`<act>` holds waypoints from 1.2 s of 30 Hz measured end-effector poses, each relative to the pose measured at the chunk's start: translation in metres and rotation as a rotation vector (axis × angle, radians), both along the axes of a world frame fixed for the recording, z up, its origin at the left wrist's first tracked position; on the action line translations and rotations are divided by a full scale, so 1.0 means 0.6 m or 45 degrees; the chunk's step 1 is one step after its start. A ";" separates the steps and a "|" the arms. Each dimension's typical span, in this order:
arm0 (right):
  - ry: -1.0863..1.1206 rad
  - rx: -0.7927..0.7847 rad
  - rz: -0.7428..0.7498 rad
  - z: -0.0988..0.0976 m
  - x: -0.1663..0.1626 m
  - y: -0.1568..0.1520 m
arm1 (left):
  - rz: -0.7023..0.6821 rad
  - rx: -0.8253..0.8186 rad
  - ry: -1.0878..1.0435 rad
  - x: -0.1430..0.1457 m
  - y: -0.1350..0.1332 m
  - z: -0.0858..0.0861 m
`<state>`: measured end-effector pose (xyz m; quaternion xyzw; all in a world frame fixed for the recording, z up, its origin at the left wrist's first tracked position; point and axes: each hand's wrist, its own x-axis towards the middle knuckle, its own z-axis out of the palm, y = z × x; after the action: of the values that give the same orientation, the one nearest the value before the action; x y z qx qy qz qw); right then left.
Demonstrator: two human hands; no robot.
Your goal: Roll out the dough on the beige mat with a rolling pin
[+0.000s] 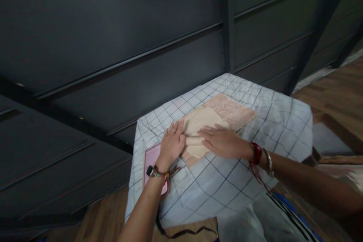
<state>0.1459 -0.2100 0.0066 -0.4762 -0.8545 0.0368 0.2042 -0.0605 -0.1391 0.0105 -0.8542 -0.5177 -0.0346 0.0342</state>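
Note:
A cream sheet, cloth or paper (204, 118), lies flat with a crease or fold running across its near part. Beneath it is a pinkish-tan patterned sheet (236, 113), showing mostly at the far right and at the near corner. My left hand (172, 141) rests on the left edge of the cream sheet with its fingers stretched out. Over the right part of the crease lies my right hand (222, 140), palm down and fingers extended. Neither hand grips anything that I can see; what is under the palms is hidden.
A small table with a white, dark-checked tablecloth (272, 121) stands against a dark metal panel wall (136, 38). A phone with a pink screen (151, 159) lies partly under my left wrist. A black cord (184, 232) hangs near my lap; an open box (334, 136) sits at right.

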 end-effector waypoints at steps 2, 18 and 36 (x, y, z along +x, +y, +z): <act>-0.009 -0.063 -0.030 -0.003 0.009 0.032 | 0.008 -0.035 -0.003 0.012 0.025 -0.001; -0.096 -0.050 0.108 -0.004 0.026 0.066 | 0.033 -0.194 0.048 0.031 0.061 0.002; -0.032 -0.015 0.167 -0.004 0.009 0.021 | 0.028 -0.186 0.059 0.008 0.008 0.014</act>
<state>0.1514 -0.1975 0.0042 -0.4209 -0.8861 0.0489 0.1877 -0.0560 -0.1344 0.0187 -0.8492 -0.5273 0.0233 -0.0158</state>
